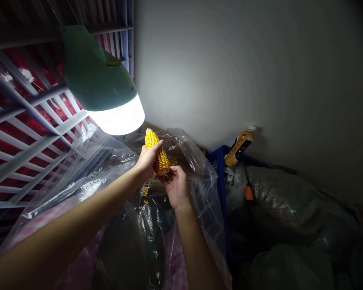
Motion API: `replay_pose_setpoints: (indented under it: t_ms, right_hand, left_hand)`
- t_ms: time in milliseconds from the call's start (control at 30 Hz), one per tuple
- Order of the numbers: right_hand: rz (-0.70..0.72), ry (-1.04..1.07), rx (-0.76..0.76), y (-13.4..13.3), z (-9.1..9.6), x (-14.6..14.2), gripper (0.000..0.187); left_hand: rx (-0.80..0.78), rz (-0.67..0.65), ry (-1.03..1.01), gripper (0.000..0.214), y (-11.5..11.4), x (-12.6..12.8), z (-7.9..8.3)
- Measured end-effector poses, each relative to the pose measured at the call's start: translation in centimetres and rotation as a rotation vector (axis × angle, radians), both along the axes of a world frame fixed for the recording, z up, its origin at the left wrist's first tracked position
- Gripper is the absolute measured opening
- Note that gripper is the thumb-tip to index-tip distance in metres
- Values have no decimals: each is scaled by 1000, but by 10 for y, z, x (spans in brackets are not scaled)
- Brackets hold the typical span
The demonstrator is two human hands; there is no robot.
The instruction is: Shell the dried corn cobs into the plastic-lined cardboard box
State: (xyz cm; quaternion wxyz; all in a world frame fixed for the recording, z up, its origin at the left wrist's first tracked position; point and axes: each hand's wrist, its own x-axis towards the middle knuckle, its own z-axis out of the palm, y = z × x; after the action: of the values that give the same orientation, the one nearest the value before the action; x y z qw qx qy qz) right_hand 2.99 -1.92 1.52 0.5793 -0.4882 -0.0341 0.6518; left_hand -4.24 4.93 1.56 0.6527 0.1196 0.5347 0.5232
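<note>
My left hand (149,159) is closed round the middle of a yellow ear of corn (161,160), its thumb lying across the kernels. The ear is tilted, with its pale narrow tip up and to the left. At the lower, thicker end my right hand (176,186) has its thumb and curled fingers against the ear; the fingertips are partly hidden under it. Loose corn kernels (144,191) lie below the hands on a clear plastic bag (199,161). More kernels show behind the ear, in shadow.
A lit green lamp (103,80) hangs close above, left of the hands. Plastic crate walls (42,141) rise at the left, a grey wall (230,72) behind. To the right, a blue basket (220,177) stands beside an orange-labelled bottle (240,146) and a filled sack (278,197).
</note>
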Motion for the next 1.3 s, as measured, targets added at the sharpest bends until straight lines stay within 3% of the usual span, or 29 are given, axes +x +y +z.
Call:
replay_pose_setpoints:
  t_ms: [333,500,667,1000,1133,1300]
  right_hand:
    - [55,-147,52,1,-7,-3,11]
    - [-14,-132,79,-1,-5,-2,25]
    - [11,-47,-1,0,-3,-1,15]
    - [42,-217,20,1,-11,-2,7]
    - [-14,-151,54,-2,-6,-2,17]
    - [25,-26,-8,-3,2,1,14]
  left_hand:
    - [33,-76,65,49,-6,1,-1]
    - [-64,-23,-51,33,0,0,1]
    - [11,-44,40,43,0,-1,0]
    - [52,-74,46,41,-7,4,1]
    - [-91,-6,-113,27,4,-2,-2]
    - [2,-12,-71,38,5,-4,-6]
